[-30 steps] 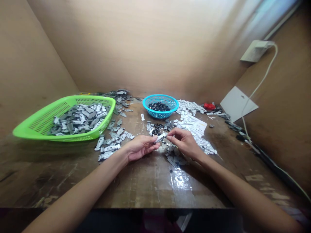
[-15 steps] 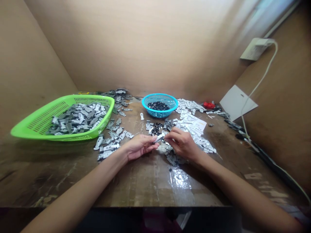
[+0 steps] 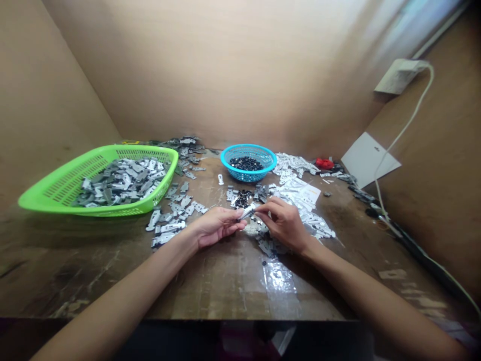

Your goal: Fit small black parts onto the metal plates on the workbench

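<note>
We have a green basket (image 3: 48, 195) left of our left hand (image 3: 214, 228), which pinches a pale part (image 3: 247, 212); our right hand (image 3: 285, 221) is at its other end, whether gripping we cannot tell. White parts (image 3: 321, 228) lie right of that.

Brown tbl (image 3: 210, 296): green basket (image 3: 48, 196) L, blue basket (image 3: 246, 176) back ctr, loose gray pcs (image 3: 185, 202), wht pcs (image 3: 295, 193) R, blk bits (image 3: 243, 198) mid.
</note>
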Tool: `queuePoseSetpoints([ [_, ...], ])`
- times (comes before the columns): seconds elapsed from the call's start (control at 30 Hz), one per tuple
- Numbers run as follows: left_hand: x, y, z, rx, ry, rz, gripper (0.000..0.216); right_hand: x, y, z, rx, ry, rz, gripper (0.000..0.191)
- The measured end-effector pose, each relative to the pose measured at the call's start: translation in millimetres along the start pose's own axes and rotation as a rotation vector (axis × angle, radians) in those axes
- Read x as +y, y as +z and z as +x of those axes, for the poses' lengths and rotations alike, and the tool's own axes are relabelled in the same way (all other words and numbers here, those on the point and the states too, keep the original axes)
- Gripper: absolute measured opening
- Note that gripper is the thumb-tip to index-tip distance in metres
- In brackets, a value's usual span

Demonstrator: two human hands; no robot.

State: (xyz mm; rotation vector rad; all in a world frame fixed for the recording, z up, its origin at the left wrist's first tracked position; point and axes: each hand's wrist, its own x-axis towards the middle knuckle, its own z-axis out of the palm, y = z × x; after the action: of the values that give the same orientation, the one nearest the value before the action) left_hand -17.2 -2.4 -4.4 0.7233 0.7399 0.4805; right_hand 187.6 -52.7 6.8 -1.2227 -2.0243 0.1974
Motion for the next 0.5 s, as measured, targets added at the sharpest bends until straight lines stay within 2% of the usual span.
queuePoseSetpoints([
  [0.2,1,0,0,-0.007,0.044,0.045,0.022,-4,-3,1,0.016,0.034,0.042,0.016],
  [0.33,-1,2,-1,0.014,0.066,0.198,0.028,-3,-6,3,0.055,0.162,0.119,0.019],
  [0.5,-4,4,-2,0.059,0.15,0.434,0.036,6,-3,6,-0.112,0.348,0.384,0.028],
])
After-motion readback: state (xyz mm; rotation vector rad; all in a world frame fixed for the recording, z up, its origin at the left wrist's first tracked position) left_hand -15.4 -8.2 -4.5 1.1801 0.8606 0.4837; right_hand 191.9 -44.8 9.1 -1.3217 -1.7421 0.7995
